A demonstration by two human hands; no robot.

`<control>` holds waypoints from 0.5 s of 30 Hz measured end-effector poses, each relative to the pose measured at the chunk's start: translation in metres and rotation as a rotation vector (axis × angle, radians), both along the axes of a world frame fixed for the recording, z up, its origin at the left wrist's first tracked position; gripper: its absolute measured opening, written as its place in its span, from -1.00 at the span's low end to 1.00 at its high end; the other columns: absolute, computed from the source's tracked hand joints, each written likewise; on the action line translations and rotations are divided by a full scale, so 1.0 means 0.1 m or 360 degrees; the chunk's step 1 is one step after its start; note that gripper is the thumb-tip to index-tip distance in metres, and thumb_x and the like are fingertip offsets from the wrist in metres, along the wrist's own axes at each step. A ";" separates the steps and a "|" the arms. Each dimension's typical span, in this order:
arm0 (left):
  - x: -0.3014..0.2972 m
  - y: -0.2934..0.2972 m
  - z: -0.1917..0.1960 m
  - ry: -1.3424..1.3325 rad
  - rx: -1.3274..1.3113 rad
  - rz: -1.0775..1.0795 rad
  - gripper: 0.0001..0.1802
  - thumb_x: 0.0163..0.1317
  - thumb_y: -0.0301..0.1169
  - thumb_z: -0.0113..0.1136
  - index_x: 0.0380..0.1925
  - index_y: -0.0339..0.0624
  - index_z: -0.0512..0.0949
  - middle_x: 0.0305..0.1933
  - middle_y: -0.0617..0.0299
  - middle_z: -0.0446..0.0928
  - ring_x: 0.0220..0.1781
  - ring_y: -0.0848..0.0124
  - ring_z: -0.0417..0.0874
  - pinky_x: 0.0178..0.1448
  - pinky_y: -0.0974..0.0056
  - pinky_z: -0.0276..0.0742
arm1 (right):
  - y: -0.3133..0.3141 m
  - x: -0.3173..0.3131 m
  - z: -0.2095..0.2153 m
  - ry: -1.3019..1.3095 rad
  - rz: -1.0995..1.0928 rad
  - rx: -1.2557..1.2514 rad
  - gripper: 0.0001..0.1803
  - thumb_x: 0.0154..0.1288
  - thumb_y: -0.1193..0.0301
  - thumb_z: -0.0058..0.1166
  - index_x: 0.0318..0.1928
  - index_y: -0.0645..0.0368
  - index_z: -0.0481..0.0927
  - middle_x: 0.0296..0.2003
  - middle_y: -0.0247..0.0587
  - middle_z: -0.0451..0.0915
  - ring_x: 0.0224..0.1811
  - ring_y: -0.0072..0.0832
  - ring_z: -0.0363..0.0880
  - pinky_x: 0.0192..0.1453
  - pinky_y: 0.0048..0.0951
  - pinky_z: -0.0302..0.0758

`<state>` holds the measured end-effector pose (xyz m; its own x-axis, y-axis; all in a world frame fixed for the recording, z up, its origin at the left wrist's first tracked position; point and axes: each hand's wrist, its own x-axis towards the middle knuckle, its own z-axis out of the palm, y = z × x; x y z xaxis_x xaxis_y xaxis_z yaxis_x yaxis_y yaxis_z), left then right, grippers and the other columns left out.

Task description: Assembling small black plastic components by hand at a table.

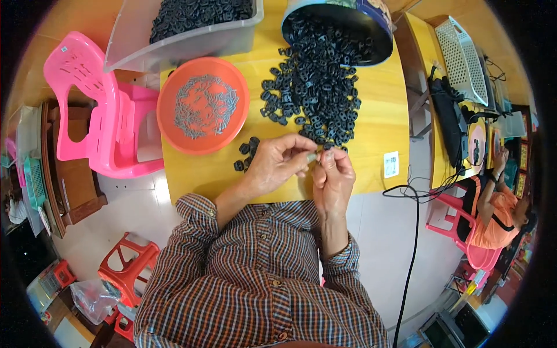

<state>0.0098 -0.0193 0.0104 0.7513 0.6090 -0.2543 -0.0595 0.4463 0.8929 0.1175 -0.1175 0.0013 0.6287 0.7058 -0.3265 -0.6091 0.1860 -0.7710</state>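
Over the near edge of the yellow table [371, 168], my left hand [272, 163] and my right hand [335, 175] meet fingertip to fingertip. Each is closed in a pinch; whatever small thing lies between the fingers is too small and covered to make out. Just beyond them spreads a heap of small black plastic pieces with holes [316, 93], spilling from a tipped round tub [380, 55]. A few more black pieces [246, 152] lie beside my left hand. An orange plate [166, 124] to the left holds many small grey metal pieces [203, 110], perhaps screws or pins.
A translucent bin [232, 35] of black pieces stands at the far left of the table. A pink chair [110, 116] is to the left, a red stool [130, 261] below it. A black cable [413, 249] hangs at right. Another person [499, 217] sits at a table farther right.
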 end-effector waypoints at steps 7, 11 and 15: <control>0.01 -0.03 0.06 0.0018 -0.0237 -0.0180 -0.75 0.29 -0.40 0.14 -0.13 -0.35 0.54 -0.39 0.28 0.58 -0.48 0.61 0.56 -0.44 0.50 0.54 | 0.00 -0.07 0.10 -0.0435 -0.0136 -0.0103 -0.93 0.27 0.57 0.10 -0.23 0.26 0.53 -0.49 -0.32 0.55 -0.66 -0.78 0.26 -0.59 -0.76 0.20; 0.04 -0.03 -0.01 -0.0007 -0.0489 -0.0178 -0.73 0.28 -0.32 0.16 -0.19 -0.35 0.55 -0.51 0.30 0.54 -0.55 0.60 0.54 -0.49 0.52 0.51 | 0.02 -0.09 0.11 -0.0591 -0.0135 -0.0126 -0.93 0.26 0.57 0.11 -0.24 0.26 0.53 -0.45 -0.33 0.53 -0.62 -0.78 0.30 -0.58 -0.75 0.22; 0.06 -0.08 -0.10 -0.0178 -0.0852 -0.0155 -0.74 0.26 -0.32 0.19 -0.24 -0.33 0.55 -0.57 0.33 0.49 -0.63 0.60 0.47 -0.56 0.52 0.38 | 0.00 -0.11 0.12 -0.0961 -0.0175 -0.0153 -0.91 0.24 0.61 0.10 -0.24 0.26 0.54 -0.33 -0.30 0.52 -0.53 -0.76 0.37 -0.55 -0.75 0.27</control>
<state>0.0162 -0.0278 0.0009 0.8380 0.3429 -0.4245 -0.0768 0.8443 0.5303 0.1067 -0.1171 0.0138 0.7897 0.6114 0.0506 -0.0413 0.1352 -0.9900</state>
